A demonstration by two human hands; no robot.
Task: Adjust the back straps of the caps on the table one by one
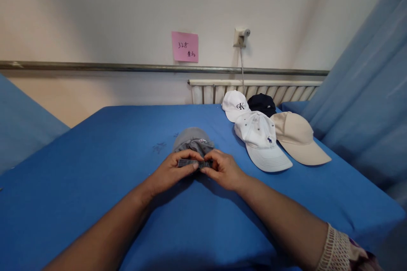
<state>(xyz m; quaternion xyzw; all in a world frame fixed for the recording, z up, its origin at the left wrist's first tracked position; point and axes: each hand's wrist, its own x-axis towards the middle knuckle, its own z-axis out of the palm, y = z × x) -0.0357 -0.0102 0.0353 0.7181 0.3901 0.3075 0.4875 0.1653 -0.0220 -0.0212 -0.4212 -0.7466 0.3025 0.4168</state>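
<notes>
A grey cap (193,139) lies on the blue-covered table (104,169), brim pointing away from me, with a small emblem on its front. Its dark back strap (186,163) is stretched between both hands on the near side. My left hand (174,169) pinches the strap between thumb and fingers. Close beside it, my right hand (224,169) pinches the strap's other part, near what looks like a small metal buckle (201,164). The fingers hide part of the strap and the cap's back.
To the right sit a white cap with letters (234,105), a dark navy cap (261,103), a pale cap with a blue emblem (259,135) and a beige cap (297,135). Behind are a radiator (219,93), metal rail (127,67) and plugged socket (241,38). A blue curtain (365,80) hangs right.
</notes>
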